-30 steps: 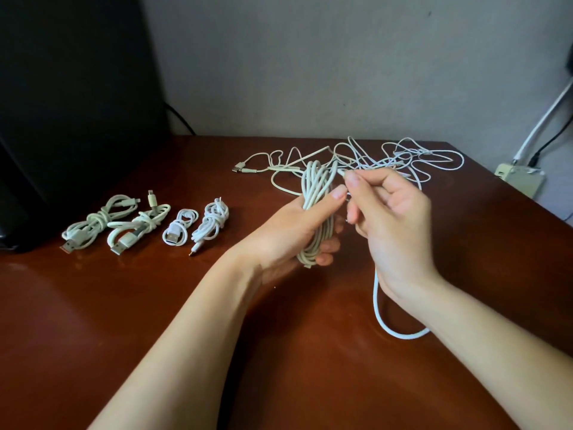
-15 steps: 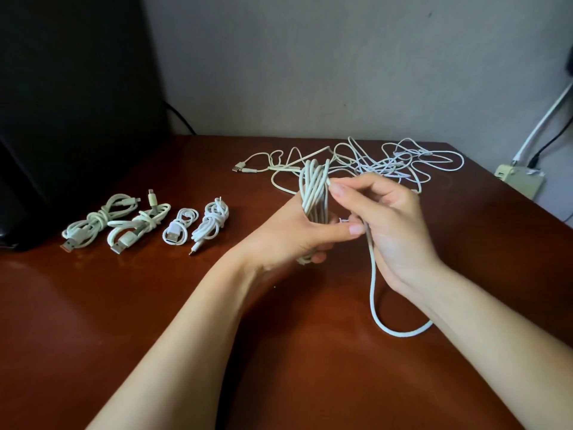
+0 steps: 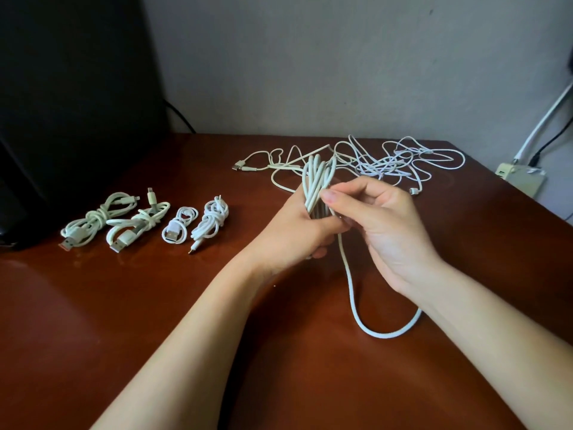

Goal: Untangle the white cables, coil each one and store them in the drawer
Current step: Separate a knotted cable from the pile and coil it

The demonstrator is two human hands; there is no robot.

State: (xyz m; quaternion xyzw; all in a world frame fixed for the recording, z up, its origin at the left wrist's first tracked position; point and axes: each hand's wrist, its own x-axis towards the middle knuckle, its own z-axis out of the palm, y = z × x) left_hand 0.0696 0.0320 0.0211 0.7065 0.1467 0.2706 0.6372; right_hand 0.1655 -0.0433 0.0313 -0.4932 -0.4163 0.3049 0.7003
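Observation:
My left hand (image 3: 302, 231) grips a folded bundle of white cable (image 3: 316, 180) upright above the middle of the wooden table (image 3: 155, 305). My right hand (image 3: 384, 225) pinches the same cable's loose strand against the bundle. That strand hangs down in a loop (image 3: 384, 332) onto the table under my right wrist. A tangle of white cables (image 3: 400, 161) lies behind my hands near the far edge. Several coiled white cables (image 3: 145, 223) lie in a row at the left. No drawer is in view.
A large black object (image 3: 71, 97) stands at the back left with a black cord (image 3: 179, 116) behind it. A white power strip (image 3: 521, 178) with plugged cords sits off the table's right edge by the wall.
My right hand has carried the loose strand round the bundle, from its top down and across its middle. The hanging loop has shifted slightly. My left hand holds the bundle in the same place.

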